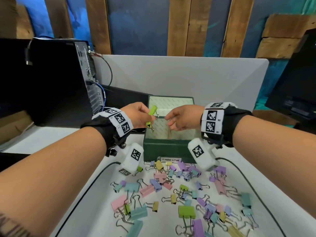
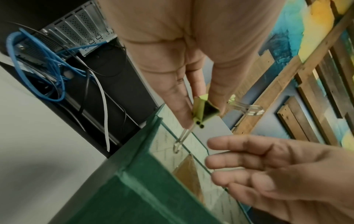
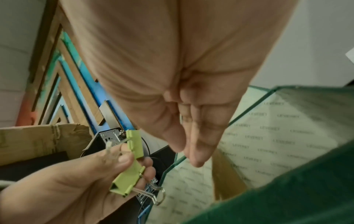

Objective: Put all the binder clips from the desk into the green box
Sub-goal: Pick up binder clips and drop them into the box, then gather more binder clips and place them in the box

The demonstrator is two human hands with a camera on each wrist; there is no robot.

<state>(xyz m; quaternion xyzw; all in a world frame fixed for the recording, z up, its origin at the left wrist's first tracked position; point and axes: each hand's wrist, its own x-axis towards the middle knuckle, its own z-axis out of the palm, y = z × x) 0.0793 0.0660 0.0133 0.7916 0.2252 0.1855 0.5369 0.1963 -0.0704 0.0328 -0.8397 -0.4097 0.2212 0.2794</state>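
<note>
The green box (image 1: 167, 149) stands open at the desk's middle, its lid leaning back; its paper-lined inside looks bare. My left hand (image 1: 148, 119) hovers over the box's left rim and pinches two lime green binder clips (image 1: 151, 117) between thumb and fingers. Both lime clips (image 3: 127, 179) show in the right wrist view, wire handles hanging down. My right hand (image 1: 173, 120) floats over the box's opening with relaxed fingers and holds nothing. Several pastel binder clips (image 1: 186, 212) lie scattered on the white desk in front of the box.
A black computer tower (image 1: 56, 79) with blue cables stands at the left. A dark monitor (image 1: 294, 82) sits at the right, and a white divider (image 1: 188, 74) rises behind the box. Two black cables (image 1: 95, 175) run across the desk beside the clips.
</note>
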